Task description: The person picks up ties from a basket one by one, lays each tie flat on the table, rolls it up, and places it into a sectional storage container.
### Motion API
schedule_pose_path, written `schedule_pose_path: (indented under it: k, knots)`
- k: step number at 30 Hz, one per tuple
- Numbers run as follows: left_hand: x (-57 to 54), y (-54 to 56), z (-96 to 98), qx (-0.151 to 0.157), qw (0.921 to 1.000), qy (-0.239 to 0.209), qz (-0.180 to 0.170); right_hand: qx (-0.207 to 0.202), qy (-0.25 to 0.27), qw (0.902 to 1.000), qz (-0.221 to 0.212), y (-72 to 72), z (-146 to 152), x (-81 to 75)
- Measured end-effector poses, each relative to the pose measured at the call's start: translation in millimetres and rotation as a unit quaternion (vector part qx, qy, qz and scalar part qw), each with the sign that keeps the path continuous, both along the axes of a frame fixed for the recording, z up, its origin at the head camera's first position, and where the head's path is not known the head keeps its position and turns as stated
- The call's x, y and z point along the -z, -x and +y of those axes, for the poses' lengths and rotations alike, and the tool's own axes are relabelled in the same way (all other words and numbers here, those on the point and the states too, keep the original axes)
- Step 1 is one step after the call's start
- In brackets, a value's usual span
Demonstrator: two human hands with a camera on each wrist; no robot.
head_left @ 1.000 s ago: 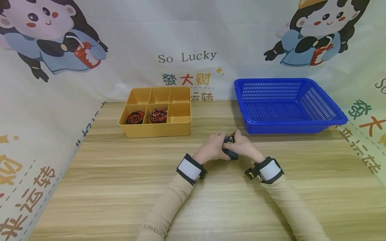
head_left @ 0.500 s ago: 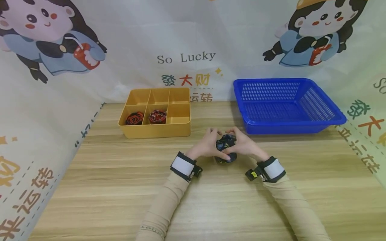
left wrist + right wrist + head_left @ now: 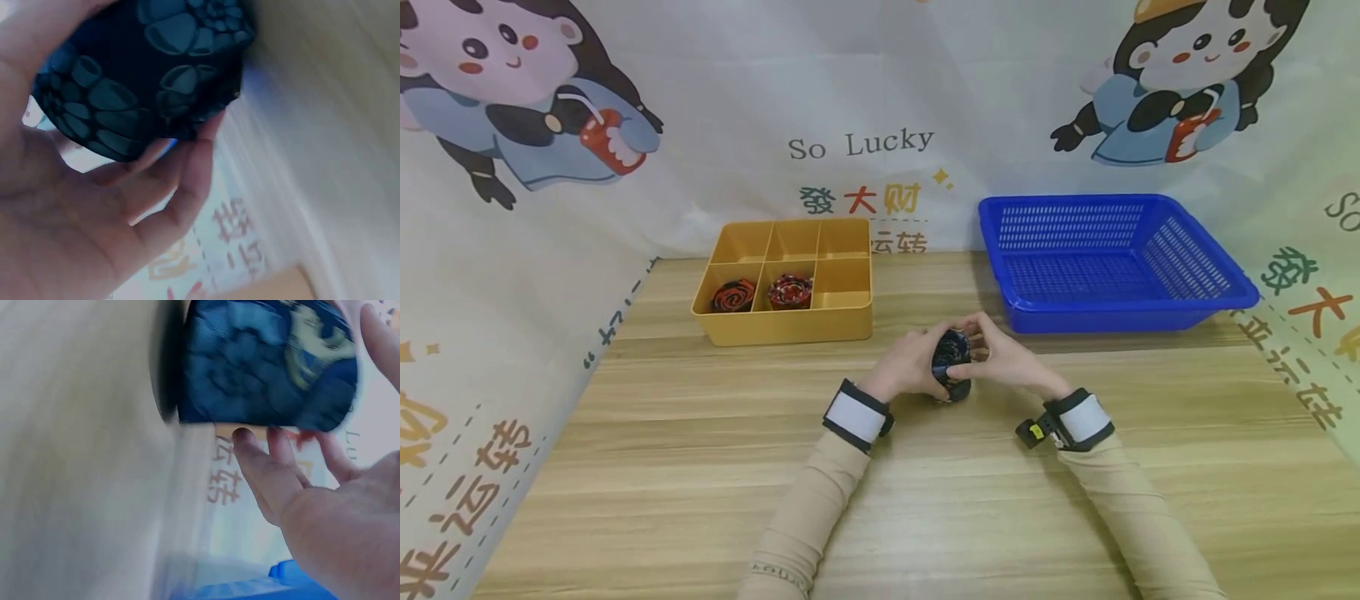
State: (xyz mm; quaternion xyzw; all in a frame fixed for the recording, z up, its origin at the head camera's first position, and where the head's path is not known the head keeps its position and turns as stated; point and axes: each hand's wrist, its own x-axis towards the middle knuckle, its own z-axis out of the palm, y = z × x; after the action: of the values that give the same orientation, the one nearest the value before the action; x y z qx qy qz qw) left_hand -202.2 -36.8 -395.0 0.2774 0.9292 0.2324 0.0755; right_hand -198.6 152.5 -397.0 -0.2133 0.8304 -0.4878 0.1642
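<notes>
A rolled necktie (image 3: 951,358), dark blue with a floral pattern, is held above the tabletop, its coiled end partly showing in the head view. My left hand (image 3: 913,362) grips it from the left; in the left wrist view the fingers curl beneath the tie (image 3: 150,69). My right hand (image 3: 1003,362) is at its right side, the thumb crossing in front of the roll in the head view. In the right wrist view the fingers of that hand (image 3: 337,506) are spread and loosely bent beside the tie (image 3: 262,369), with the fingertips close to its edge.
A yellow compartment box (image 3: 782,327) stands at the back left. Two front compartments hold rolled ties, one orange and black (image 3: 733,296), one red patterned (image 3: 790,292). A blue perforated basket (image 3: 1131,321) stands at the back right. Printed cloth (image 3: 865,100) hangs behind.
The hands and tie have shifted slightly left. The tie has turned, so its coiled end now shows. My right fingers have loosened away from it, while the left hand keeps its grip.
</notes>
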Motion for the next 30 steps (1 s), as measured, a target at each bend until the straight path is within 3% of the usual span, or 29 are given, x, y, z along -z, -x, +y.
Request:
schedule_pose_path:
  k: [2, 5, 8, 10, 12, 14, 16, 18, 22, 26, 30]
  knots:
    - [-3.0, 1.6, -5.0, -0.008, 0.9997, 0.011, 0.02, 0.0, 0.001, 1.0, -0.004, -0.3, 1.7, -4.0]
    - [-14.2, 2.6, -18.1, -0.043, 0.9972, 0.009, 0.061, -0.005, 0.007, 1.0, 0.003, 0.4, 3.8, -7.2]
    - [-32.3, 2.5, -37.6, -0.111, 0.9856, -0.036, 0.122, -0.009, 0.005, 0.9999, 0.0, 0.7, 4.9, -8.9]
    - [-44.0, 6.1, -52.0, -0.168, 0.9664, -0.083, 0.175, -0.011, -0.006, 0.9999, -0.003, 1.2, 5.5, -9.5]
    - [-52.5, 13.9, -64.9, -0.238, 0.9367, -0.119, 0.228, -0.017, -0.02, 0.9996, -0.009, 1.7, 5.2, -9.8]
    - [-56.7, 25.4, -75.9, -0.288, 0.9111, -0.127, 0.266, -0.03, -0.029, 0.9991, -0.009, 2.8, 4.6, -8.8]
    - [-56.1, 38.5, -84.5, -0.318, 0.9016, -0.097, 0.276, -0.04, -0.032, 0.9986, -0.011, 3.4, 3.9, -7.7]
    - [-52.3, 50.5, -90.9, -0.324, 0.9057, -0.035, 0.271, -0.046, -0.036, 0.9982, -0.012, 3.5, 3.5, -6.3]
    - [-44.7, 71.2, -97.7, -0.283, 0.9301, 0.082, 0.219, -0.042, -0.038, 0.9982, -0.018, 2.6, 2.6, -5.2]
    - [-43.7, 86.2, -98.4, -0.221, 0.9518, 0.142, 0.158, -0.036, -0.038, 0.9985, -0.017, 2.3, 2.5, -5.3]
    - [-40.0, 95.5, -99.5, -0.19, 0.9598, 0.189, 0.084, -0.037, -0.038, 0.9984, -0.02, 2.8, 2.3, -5.1]
